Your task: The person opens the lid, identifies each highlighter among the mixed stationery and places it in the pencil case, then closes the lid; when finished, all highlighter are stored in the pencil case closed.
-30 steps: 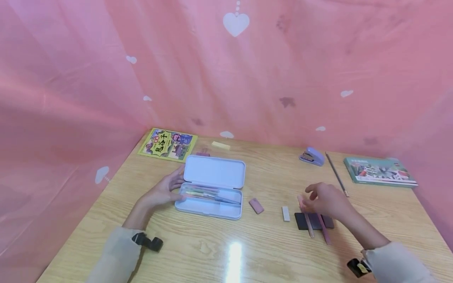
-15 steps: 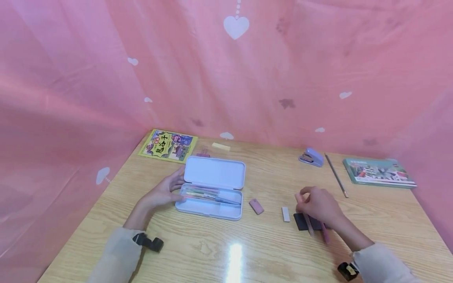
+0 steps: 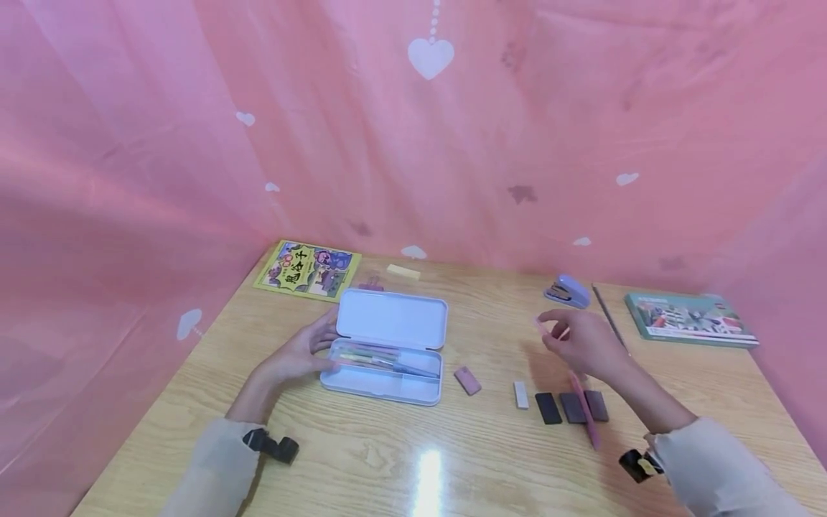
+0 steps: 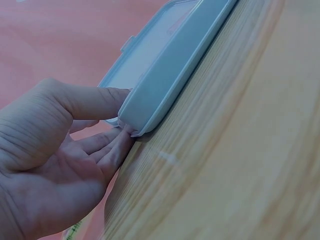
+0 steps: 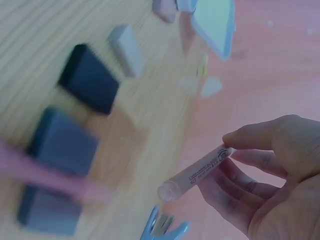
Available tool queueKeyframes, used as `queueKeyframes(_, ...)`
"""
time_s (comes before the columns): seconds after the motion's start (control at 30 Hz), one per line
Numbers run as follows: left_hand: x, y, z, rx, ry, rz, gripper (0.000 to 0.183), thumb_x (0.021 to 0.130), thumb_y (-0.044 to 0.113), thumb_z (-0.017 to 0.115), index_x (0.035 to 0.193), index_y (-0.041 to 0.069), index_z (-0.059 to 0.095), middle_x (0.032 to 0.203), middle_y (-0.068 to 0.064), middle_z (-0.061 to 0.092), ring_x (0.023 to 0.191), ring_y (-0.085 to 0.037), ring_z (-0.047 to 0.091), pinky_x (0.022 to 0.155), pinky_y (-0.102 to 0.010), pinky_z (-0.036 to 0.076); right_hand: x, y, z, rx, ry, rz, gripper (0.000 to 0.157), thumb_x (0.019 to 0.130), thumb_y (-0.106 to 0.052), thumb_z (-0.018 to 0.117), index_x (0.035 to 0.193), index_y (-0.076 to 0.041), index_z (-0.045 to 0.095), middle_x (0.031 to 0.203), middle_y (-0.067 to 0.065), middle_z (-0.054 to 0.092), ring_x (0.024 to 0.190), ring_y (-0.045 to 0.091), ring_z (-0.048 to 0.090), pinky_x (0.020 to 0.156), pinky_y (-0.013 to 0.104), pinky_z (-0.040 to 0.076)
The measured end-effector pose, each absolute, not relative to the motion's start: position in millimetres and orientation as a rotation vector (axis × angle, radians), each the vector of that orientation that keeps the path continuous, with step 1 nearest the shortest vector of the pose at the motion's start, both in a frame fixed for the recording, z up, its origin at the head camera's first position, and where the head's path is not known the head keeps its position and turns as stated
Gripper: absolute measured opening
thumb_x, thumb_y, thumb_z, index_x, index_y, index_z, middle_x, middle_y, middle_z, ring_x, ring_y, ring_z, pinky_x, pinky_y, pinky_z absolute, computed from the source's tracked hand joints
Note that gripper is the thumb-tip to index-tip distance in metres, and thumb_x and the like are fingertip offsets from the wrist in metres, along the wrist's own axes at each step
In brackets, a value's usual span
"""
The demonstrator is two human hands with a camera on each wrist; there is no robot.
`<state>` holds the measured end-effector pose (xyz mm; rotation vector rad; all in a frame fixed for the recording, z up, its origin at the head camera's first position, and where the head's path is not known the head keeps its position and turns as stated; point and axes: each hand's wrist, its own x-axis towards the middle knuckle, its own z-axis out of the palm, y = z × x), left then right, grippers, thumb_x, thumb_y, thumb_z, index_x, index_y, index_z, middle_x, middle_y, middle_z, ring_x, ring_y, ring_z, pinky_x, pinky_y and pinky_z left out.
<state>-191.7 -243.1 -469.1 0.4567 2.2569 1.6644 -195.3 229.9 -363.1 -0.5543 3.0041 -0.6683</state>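
Note:
At the left end of an open white pencil case [image 3: 381, 391], my left hand [image 3: 300, 352] grips the case wall, thumb on one side and fingertips at the lower corner [image 4: 112, 147]. Several pens and pencils [image 3: 375, 357] lie in the case's rear compartment. Above the table on the right, my right hand [image 3: 584, 343] pinches a pale pink pen [image 5: 197, 172] with small print between thumb and fingers. Below that hand, a darker pink pen [image 3: 586, 416] rests across two dark grey blocks [image 3: 572, 408]. A black block [image 3: 548, 408] lies beside them.
A white block [image 3: 520, 395] and a pink eraser [image 3: 467, 380] lie between case and right hand. Behind are a purple stapler [image 3: 567, 291], a grey pencil [image 3: 610, 317], a green box [image 3: 691, 319], a yellow booklet [image 3: 309, 271], a binder clip [image 3: 371, 284] and a yellow strip [image 3: 403, 272].
My right hand has taken the pale pink pen from across the dark blocks and lifted it up and slightly away. The black block now lies slightly turned, apart from the grey ones. My left hand stays put.

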Motion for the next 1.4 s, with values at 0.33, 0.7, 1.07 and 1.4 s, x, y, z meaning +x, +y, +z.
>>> queueKeyframes(0.33,-197.0,-242.4,-471.5,0.462,2.275,1.654,0.108,0.073,-0.003,0.074,0.152,0.029,0.008,0.144,-0.012,0.039,0.131,-0.030,0.040,0.113,-0.040,0.032,-217.0,135.0,-364.0,-0.953,2.868,-0.679,0.026,0.083,-0.009,0.065,0.108,-0.003,0.069,0.072,0.002,0.067,0.058,0.007,0.056,0.047,0.021,0.046)
queueKeyframes(0.7,-195.2,-241.2,-469.1,0.462,2.265,1.654,0.108,0.073,-0.003,0.073,0.152,0.030,0.008,0.145,-0.011,0.037,0.131,-0.029,0.040,0.113,-0.039,0.032,-219.0,54.0,-373.6,-1.227,2.618,-0.745,0.023,0.086,-0.008,0.066,0.108,-0.008,0.071,0.071,-0.002,0.066,0.055,0.004,0.050,0.049,0.017,0.044)
queueKeyframes(1.07,-196.6,-246.1,-472.5,0.443,2.263,1.651,0.108,0.074,-0.007,0.071,0.152,0.029,0.006,0.142,-0.015,0.040,0.131,-0.031,0.040,0.113,-0.041,0.033,-216.4,34.3,-400.8,-1.152,2.608,-0.801,0.022,0.089,-0.016,0.065,0.109,-0.011,0.071,0.075,-0.004,0.065,0.062,0.007,0.052,0.054,0.019,0.047)
queueKeyframes(1.4,-193.5,-245.1,-469.9,0.428,2.258,1.657,0.107,0.073,-0.006,0.072,0.151,0.032,0.009,0.141,-0.012,0.041,0.130,-0.030,0.041,0.113,-0.041,0.033,-211.2,29.8,-421.1,-1.075,2.623,-0.719,0.018,0.087,-0.013,0.066,0.103,-0.010,0.074,0.096,0.000,0.072,0.089,0.011,0.065,0.081,0.027,0.056)
